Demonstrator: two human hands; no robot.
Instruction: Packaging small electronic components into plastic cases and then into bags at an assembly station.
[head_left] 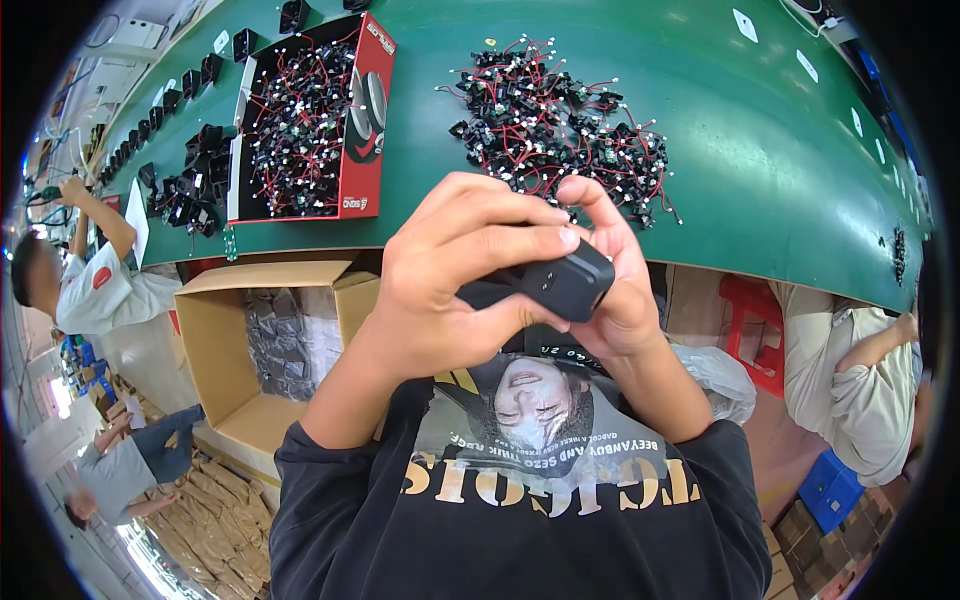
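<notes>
Nearest: black case [570, 282] at view centre, held up before your chest. Your left hand [430, 262] grasps it, thumb below and fingers over, probably to steady it; your right hand [625, 295] curls around behind (whether it grips, can't tell). Carton [215, 345] at 9 o'clock beside the bench [740, 180], dark pieces inside, seemingly kept within reach. Farther, on the bench: wired pile [500, 105] at 12, likely loose for easy picking; red box [372, 60] at 10, walls containing more.
</notes>
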